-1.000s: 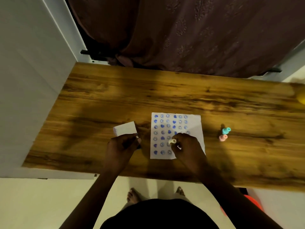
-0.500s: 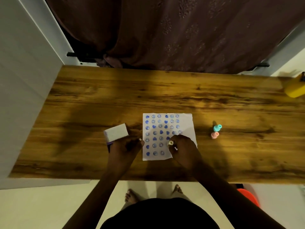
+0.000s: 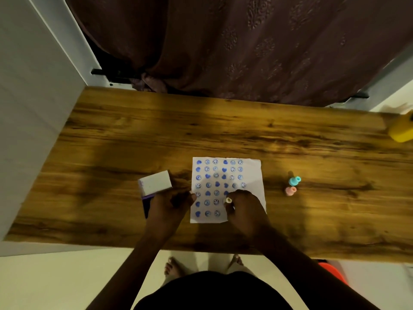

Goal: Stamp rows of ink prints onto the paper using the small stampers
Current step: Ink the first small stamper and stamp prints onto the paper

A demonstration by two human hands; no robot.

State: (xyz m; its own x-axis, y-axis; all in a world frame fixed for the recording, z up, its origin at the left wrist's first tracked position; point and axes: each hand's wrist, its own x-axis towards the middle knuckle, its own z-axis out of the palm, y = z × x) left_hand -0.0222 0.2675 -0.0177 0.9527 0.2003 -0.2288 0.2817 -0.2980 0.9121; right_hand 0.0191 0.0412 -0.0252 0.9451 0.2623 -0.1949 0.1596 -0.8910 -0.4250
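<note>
A white box (image 3: 155, 182) rests on the wooden tabletop (image 3: 111, 142). The left hand (image 3: 169, 204) is curled beside it at the paper's (image 3: 252, 175) left edge; its contents cannot be determined. The right hand (image 3: 243, 209) pinches a small pale stamper (image 3: 228, 200) upright on the paper's blue prints. Teal and pink stampers (image 3: 292, 185) stand well apart, right.

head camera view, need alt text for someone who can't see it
Seen from above, a person's right hand presses a small pale stamper onto a white paper covered in rows of blue heart and smiley prints, on a wooden table. The left hand rests beside a white box; a teal stamper and a pink stamper stand to the right.
</note>
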